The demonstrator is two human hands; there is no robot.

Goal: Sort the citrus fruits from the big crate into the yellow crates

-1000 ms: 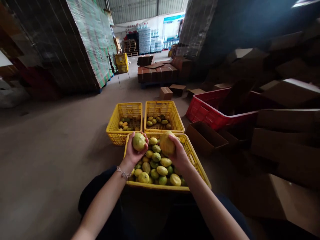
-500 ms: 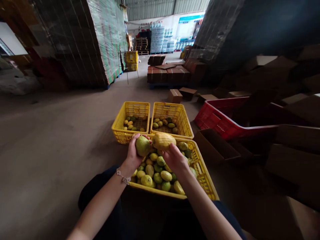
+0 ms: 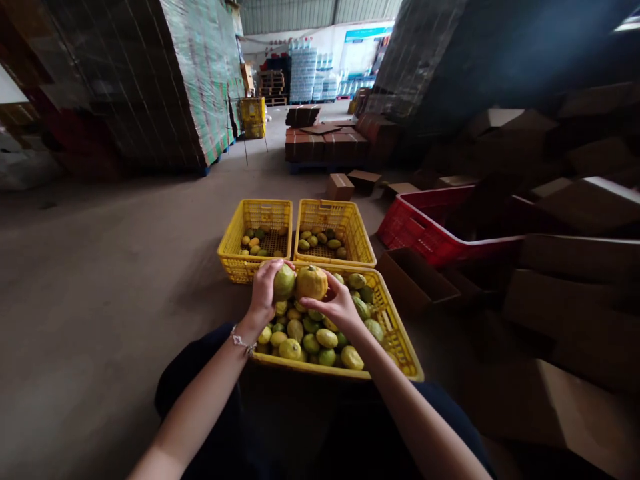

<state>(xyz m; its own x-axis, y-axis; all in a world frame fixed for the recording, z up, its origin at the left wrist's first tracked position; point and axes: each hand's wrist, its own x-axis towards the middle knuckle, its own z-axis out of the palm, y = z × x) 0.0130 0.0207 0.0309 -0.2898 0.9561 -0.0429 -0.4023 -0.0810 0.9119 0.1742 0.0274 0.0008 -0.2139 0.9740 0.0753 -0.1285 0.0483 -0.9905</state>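
Note:
My left hand [image 3: 263, 291] is closed around a green, rounded fruit [image 3: 285, 283] that looks like a lemon or small papaya. Beside it, my right hand [image 3: 338, 301] grips a ribbed yellow fruit [image 3: 312, 283] of similar kind, its end turned toward me. Both fruits are held side by side, close together, above the near yellow crate [image 3: 397, 333]. In that crate lie several yellow and green fruits [image 3: 327, 339], partly hidden by my hands and forearms.
Beyond the near crate stand a left yellow crate [image 3: 230, 257] and a right yellow crate [image 3: 361, 257], each with several fruits at the bottom. To the right are a red crate [image 3: 415, 230] and an open cardboard box [image 3: 417, 283]. Stacked cartons [image 3: 325, 147] sit on a pallet farther back.
The yellow fruit in my right hand has turned from lying sideways to end-on, and my right fingers have shifted around its side. The green fruit stays in my left hand. The view has shifted slightly.

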